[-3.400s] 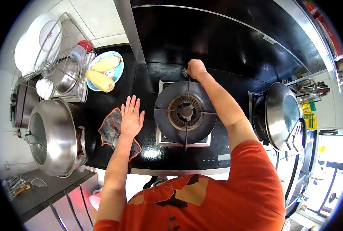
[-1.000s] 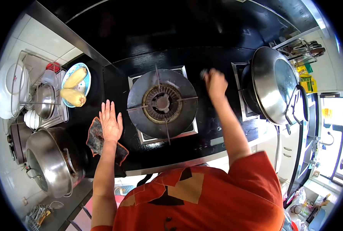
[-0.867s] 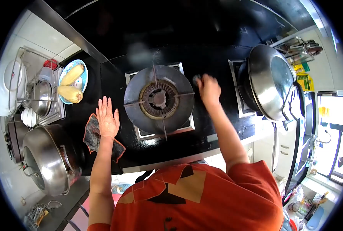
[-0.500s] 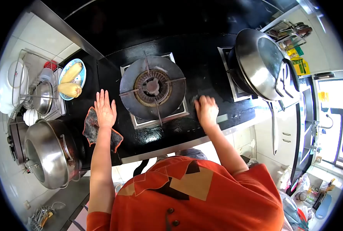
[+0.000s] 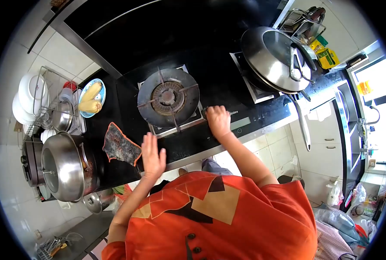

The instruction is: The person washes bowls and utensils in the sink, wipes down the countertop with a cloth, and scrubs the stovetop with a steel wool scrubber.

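Note:
My right hand (image 5: 219, 120) is closed, fingers curled down on the black glass cooktop (image 5: 221, 93) just right of the near burner. A small dark grey edge shows at its fingertips, too hidden to name. My left hand (image 5: 153, 155) is open, fingers stretched and held together, near the counter's front edge. It holds nothing. Left of it lies a grey cloth (image 5: 121, 145) with an orange border, spread on the counter. The round gas burner (image 5: 168, 97), with its pot supports, sits between and beyond my hands.
A lidded wok (image 5: 273, 56) stands on the right burner, its handle jutting past the front edge. On the left are a big steel pot (image 5: 65, 167), a dish rack (image 5: 50, 93) and a blue-rimmed plate (image 5: 85, 113) with peeled, pale yellow vegetables (image 5: 91, 99).
My left hand has left the cloth and moved right, toward the front edge. The right hand has shifted left, closer to the near burner. The camera view has also turned slightly.

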A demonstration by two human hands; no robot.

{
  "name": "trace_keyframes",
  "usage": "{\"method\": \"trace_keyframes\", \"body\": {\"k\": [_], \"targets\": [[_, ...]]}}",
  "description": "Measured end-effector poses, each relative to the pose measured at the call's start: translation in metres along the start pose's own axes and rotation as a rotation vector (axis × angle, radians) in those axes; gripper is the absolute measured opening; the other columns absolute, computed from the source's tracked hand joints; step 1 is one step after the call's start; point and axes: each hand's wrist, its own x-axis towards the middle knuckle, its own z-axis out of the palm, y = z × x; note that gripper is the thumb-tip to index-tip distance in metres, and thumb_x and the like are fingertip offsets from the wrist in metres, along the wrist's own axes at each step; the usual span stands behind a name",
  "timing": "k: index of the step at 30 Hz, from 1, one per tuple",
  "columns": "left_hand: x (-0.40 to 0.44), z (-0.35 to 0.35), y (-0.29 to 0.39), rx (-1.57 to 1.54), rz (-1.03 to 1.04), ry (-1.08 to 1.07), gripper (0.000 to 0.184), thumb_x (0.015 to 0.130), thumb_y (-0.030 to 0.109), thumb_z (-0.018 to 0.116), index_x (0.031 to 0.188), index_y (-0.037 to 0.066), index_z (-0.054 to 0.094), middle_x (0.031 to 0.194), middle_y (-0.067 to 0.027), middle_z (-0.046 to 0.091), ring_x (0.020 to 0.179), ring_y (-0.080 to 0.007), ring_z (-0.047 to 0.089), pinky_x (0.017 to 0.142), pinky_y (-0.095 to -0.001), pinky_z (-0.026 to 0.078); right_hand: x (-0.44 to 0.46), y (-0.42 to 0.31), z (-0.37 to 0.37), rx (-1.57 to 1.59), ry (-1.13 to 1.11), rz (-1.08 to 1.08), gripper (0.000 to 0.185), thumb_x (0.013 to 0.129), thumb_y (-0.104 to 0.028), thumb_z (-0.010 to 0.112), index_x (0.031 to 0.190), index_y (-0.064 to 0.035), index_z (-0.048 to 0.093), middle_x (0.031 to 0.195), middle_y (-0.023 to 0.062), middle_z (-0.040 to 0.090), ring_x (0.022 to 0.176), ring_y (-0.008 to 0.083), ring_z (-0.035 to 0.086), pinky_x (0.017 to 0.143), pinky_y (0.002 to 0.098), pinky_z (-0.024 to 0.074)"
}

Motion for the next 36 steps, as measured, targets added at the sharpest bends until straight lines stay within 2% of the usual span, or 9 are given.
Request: {"method": "trace_keyframes", "body": {"k": [3,6,8,11,16,19,24,30,36], "targets": [[-0.005,0.010,0.020,0.003,0.175,-0.171,0.065,0.086,0.024,0.061,0.141,-0.002,0.036,0.150,-0.0201,0.031,0.140,-0.0370,0.027,0.114,-0.0492,0.022,0.048,0.054,0.001,-0.173,0.001,0.210,0.011,0.082,-0.023,0.062,0.076,-0.0141,0.058,0.078,0.0058,0.062,0.076,0.0240,0.061,0.060,0.0378,0.0505],[-0.001,0.022,0.021,0.028,0.284,-0.265,0.067,0.085,0.027,0.063,0.140,-0.001,0.037,0.149,-0.0185,0.032,0.139,-0.0347,0.029,0.114,-0.0478,0.023,0.074,0.094,0.002,-0.284,0.018,0.174,0.009,0.087,-0.021,0.057,0.082,-0.0136,0.058,0.078,0.0064,0.062,0.079,0.0252,0.062,0.063,0.0388,0.0522],[0.000,0.027,0.020,-0.021,0.235,-0.278,0.067,0.083,0.023,0.064,0.140,-0.002,0.038,0.149,-0.0193,0.032,0.140,-0.0350,0.028,0.114,-0.0481,0.022,0.048,0.074,0.003,-0.201,-0.065,0.164,0.010,0.087,-0.022,0.058,0.083,-0.0134,0.056,0.079,0.0074,0.062,0.080,0.0260,0.063,0.063,0.0390,0.0534],[0.001,0.028,0.017,-0.022,0.227,-0.266,0.065,0.083,0.023,0.064,0.138,-0.002,0.040,0.148,-0.0191,0.034,0.139,-0.0350,0.030,0.114,-0.0479,0.023,0.023,0.049,0.000,-0.047,-0.158,0.175,0.016,0.088,-0.026,0.059,0.083,-0.0111,0.054,0.071,0.0121,0.062,0.064,0.0301,0.066,0.053,0.0414,0.0536],[0.003,0.029,0.017,0.029,0.213,-0.302,0.062,0.085,0.027,0.062,0.137,-0.001,0.042,0.147,-0.0176,0.036,0.138,-0.0336,0.032,0.114,-0.0473,0.023,0.134,0.060,0.050,-0.024,-0.086,0.088,0.011,0.089,-0.020,0.056,0.084,-0.0100,0.055,0.069,0.0140,0.063,0.064,0.0314,0.067,0.055,0.0402,0.0544],[0.006,0.030,0.017,0.038,0.194,-0.312,0.062,0.085,0.027,0.062,0.137,0.000,0.043,0.146,-0.0169,0.038,0.138,-0.0322,0.033,0.114,-0.0469,0.023,0.152,0.050,0.057,0.034,-0.031,0.065,0.009,0.088,-0.020,0.057,0.084,-0.0113,0.056,0.068,0.0137,0.064,0.061,0.0308,0.067,0.052,0.0402,0.0541],[0.007,0.031,0.014,0.030,0.197,-0.306,0.061,0.084,0.026,0.062,0.136,0.001,0.044,0.145,-0.0166,0.041,0.137,-0.0309,0.036,0.113,-0.0464,0.024,0.046,0.032,0.006,-0.022,-0.236,0.088,0.016,0.084,-0.026,0.063,0.082,-0.0130,0.054,0.062,0.0117,0.061,0.055,0.0285,0.065,0.045,0.0401,0.0514],[0.006,0.030,0.014,0.052,0.188,-0.320,0.057,0.086,0.028,0.059,0.135,0.003,0.046,0.146,-0.0129,0.040,0.137,-0.0287,0.035,0.113,-0.0445,0.025,0.175,0.053,0.058,0.054,-0.049,0.077,0.017,0.090,-0.026,0.056,0.089,-0.0084,0.055,0.071,0.0159,0.065,0.064,0.0333,0.066,0.054,0.0441,0.0530],[0.006,0.030,0.013,0.037,0.186,-0.308,0.056,0.086,0.027,0.060,0.135,0.003,0.046,0.145,-0.0132,0.041,0.137,-0.0285,0.036,0.114,-0.0448,0.025,0.034,0.037,0.013,-0.007,-0.179,0.032,0.020,0.083,-0.030,0.065,0.081,-0.0133,0.054,0.063,0.0128,0.060,0.051,0.0293,0.063,0.042,0.0414,0.0497]]}}
